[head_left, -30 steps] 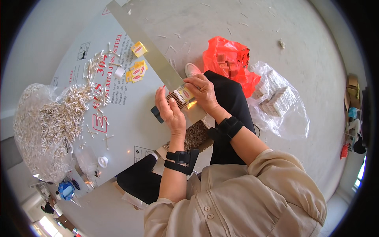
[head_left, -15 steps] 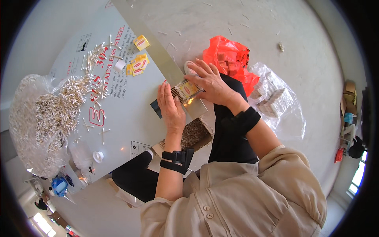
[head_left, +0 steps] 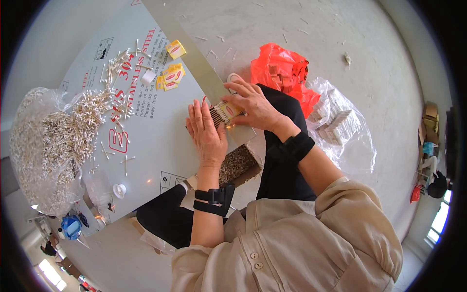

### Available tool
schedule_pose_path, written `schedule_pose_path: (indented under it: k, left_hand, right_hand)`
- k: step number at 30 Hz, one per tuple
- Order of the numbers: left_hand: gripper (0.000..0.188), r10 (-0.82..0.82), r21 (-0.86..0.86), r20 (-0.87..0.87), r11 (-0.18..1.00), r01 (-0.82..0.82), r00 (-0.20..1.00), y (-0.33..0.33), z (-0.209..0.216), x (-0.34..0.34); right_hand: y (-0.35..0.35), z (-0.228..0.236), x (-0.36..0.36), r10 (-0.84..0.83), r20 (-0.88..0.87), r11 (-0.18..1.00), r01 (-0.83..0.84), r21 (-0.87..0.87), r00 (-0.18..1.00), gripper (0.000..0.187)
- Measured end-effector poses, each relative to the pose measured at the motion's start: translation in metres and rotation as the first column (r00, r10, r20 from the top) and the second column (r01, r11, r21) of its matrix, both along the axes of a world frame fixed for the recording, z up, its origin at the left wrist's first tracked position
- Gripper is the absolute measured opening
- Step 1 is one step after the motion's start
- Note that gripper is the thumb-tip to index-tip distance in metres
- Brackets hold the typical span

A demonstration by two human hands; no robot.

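Observation:
A small pack of cotton swabs [head_left: 217, 117] with a yellow label card [head_left: 230, 110] lies tilted between my hands over the table's edge. My right hand [head_left: 258, 108] grips the labelled end, thumb on the near side and fingers over the far side. Stretched and close together, the fingers of my left hand [head_left: 208, 135] lie along the exposed swab ends, its thumb beside the pack. Part of the pack is hidden under my right fingers. Below my hands, an open cardboard box [head_left: 254, 171] holds many swabs.
Loose swabs spill from a large clear bag [head_left: 29, 146] on the table's left. Yellow label cards [head_left: 171, 77] and a yellow packet [head_left: 175, 49] lie near its edge. Right of my leg are a red plastic bag [head_left: 265, 61] and a clear bag with white packs [head_left: 343, 127].
My left hand has shifted slightly left, its fingers more upright along the swab ends. The pack and my right hand have moved a little left; the right hand still holds it.

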State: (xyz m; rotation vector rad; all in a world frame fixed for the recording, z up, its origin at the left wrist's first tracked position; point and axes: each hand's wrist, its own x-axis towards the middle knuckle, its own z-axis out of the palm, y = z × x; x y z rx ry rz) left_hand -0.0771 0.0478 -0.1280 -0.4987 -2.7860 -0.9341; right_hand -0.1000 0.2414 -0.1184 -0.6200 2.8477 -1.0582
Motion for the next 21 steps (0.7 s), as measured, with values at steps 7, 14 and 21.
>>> schedule_pose_path:
  k: [7,14,21]
  left_hand:
    - [0.073,0.023,-0.371,0.121,0.928,0.024,0.992,-0.004,0.004,0.011]
    - [0.069,0.041,-0.392,0.141,0.92,0.017,0.989,0.0,0.003,0.012]
    - [0.071,0.049,-0.361,0.128,0.933,0.0,0.991,0.016,0.003,0.008]
  right_hand:
    - [-0.008,-0.025,-0.003,-0.598,0.273,0.731,0.653,-0.198,0.753,0.044]
    - [-0.016,-0.037,-0.003,-0.586,0.199,0.74,0.618,-0.264,0.786,0.03]
    - [-0.016,-0.038,-0.003,-0.592,0.126,0.721,0.593,-0.359,0.796,0.022]
